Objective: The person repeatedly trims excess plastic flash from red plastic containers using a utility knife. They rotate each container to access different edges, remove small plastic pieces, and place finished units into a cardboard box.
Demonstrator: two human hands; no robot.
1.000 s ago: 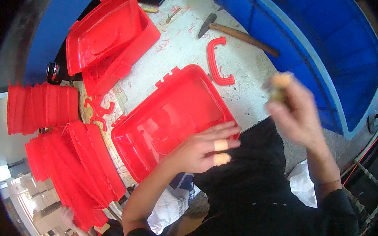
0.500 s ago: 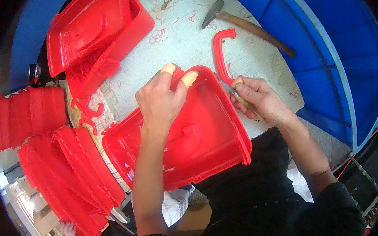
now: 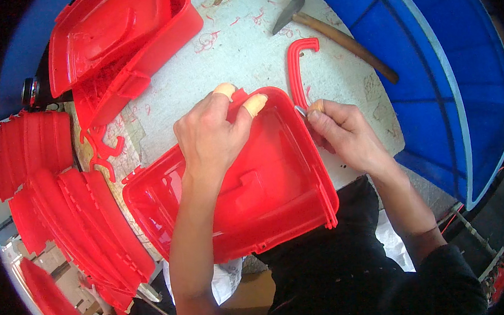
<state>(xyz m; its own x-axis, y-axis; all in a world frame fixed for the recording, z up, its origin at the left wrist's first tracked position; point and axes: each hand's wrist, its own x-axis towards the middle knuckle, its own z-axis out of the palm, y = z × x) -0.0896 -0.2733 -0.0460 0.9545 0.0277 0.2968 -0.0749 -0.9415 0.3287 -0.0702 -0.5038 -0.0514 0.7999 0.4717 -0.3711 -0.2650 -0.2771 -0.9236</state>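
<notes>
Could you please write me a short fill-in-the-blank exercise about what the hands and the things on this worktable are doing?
1. The left hand grips the far rim of the ____ plastic box.
2. The right hand presses a small metal blade against the box's ____ edge.
3. A hammer with a ____ handle lies on the table beyond the hands.
4. The loose red handle lies between the box and the ____.

Missing words: red; right; wooden; hammer

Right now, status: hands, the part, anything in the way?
Left hand grips red tray far rim. Right hand holds small blade at its right edge. Red handle lies alongside.
</notes>
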